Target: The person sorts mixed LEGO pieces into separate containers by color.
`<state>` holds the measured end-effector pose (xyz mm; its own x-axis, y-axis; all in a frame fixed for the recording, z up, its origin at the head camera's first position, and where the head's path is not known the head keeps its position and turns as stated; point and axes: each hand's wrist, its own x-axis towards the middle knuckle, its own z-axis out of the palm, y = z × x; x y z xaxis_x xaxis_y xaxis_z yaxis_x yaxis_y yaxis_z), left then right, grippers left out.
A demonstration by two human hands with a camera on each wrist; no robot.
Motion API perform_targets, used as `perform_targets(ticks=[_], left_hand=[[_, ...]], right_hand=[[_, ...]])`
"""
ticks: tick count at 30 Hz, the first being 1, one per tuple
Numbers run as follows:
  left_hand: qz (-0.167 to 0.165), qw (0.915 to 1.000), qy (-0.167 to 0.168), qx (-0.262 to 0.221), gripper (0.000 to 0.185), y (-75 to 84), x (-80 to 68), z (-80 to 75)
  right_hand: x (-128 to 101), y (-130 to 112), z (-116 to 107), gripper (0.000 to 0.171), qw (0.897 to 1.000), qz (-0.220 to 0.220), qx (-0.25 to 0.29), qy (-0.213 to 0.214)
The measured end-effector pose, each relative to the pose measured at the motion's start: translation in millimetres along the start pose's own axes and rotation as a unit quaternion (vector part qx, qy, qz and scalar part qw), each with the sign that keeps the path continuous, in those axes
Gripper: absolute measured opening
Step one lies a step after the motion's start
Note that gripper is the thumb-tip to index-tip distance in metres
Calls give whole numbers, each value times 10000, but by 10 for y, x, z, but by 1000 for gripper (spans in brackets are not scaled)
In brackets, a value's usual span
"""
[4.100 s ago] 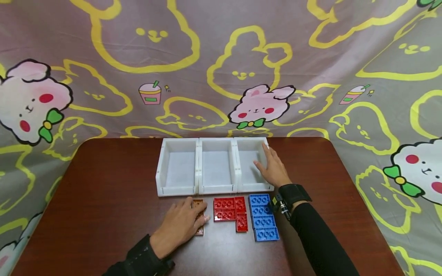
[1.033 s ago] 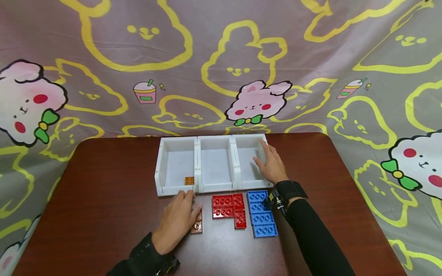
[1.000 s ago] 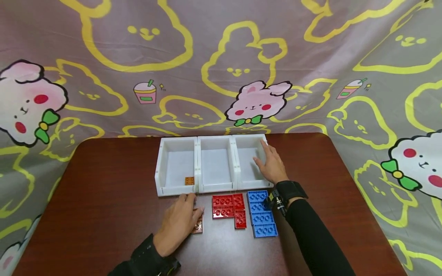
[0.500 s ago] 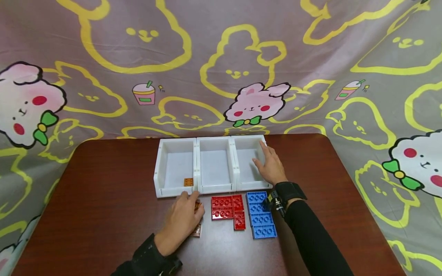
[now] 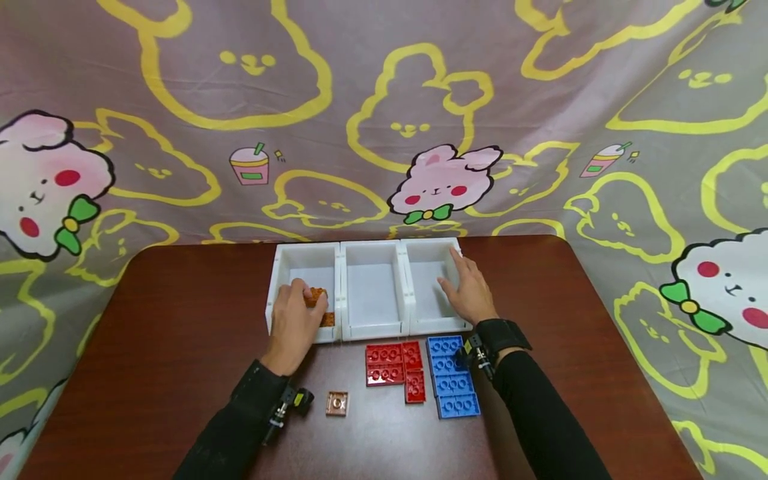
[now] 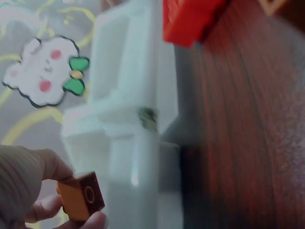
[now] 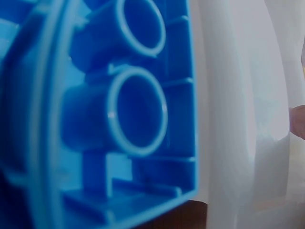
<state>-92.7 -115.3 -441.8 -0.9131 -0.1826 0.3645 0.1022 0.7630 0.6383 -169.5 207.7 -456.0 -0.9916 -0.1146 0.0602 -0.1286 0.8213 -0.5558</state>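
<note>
My left hand hovers over the left white bin and pinches a small orange-brown brick between thumb and fingers. In the left wrist view that brick sits at my fingertips beside the bin wall. Another orange-brown brick lies in the bin's near right corner. My right hand rests with straight fingers on the right bin. One brown plate lies alone on the table.
Red plates and blue plates lie in front of the bins on the dark wooden table. The middle bin holds nothing. A blue plate's underside fills the right wrist view. A patterned cloth hangs behind.
My left hand lifted off the table with an orange-brown brick and moved forward over the left bin. One brown plate stays on the table. The right hand kept still.
</note>
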Motion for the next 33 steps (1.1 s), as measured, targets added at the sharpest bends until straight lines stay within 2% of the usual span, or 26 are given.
perform_targets(ticks=[2, 6, 10, 13, 15, 19, 25, 33], left_hand=[[-183, 9997, -115, 126, 27, -44, 43, 52], [-620, 9958, -593, 317, 29, -97, 105, 128], [-962, 9905, -917, 348, 23, -131, 128, 178], [-1071, 9872, -1131, 326, 35, -150, 136, 201], [-1084, 9848, -1321, 328, 40, -158, 139, 208], [-941, 9817, -1601, 422, 34, -183, 134, 208], [-525, 9828, -1720, 416, 24, -215, 135, 188], [-371, 9798, -1959, 128, 23, -213, 153, 147]], right_hand=[[-3, 7, 5, 73, 10000, -14, 7, 5], [-14, 9, 7, 74, 10000, -14, -4, 24], [-14, -12, 3, 74, 10000, -13, -24, 9], [-10, -22, 0, 73, 10000, -19, -56, 37], [-6, -20, 2, 73, 10000, -19, -70, 57], [-7, -18, 7, 73, 10000, 23, -58, 17], [-10, -23, 0, 73, 10000, 47, -69, 5], [-6, -16, 0, 73, 10000, 4, -67, 48]])
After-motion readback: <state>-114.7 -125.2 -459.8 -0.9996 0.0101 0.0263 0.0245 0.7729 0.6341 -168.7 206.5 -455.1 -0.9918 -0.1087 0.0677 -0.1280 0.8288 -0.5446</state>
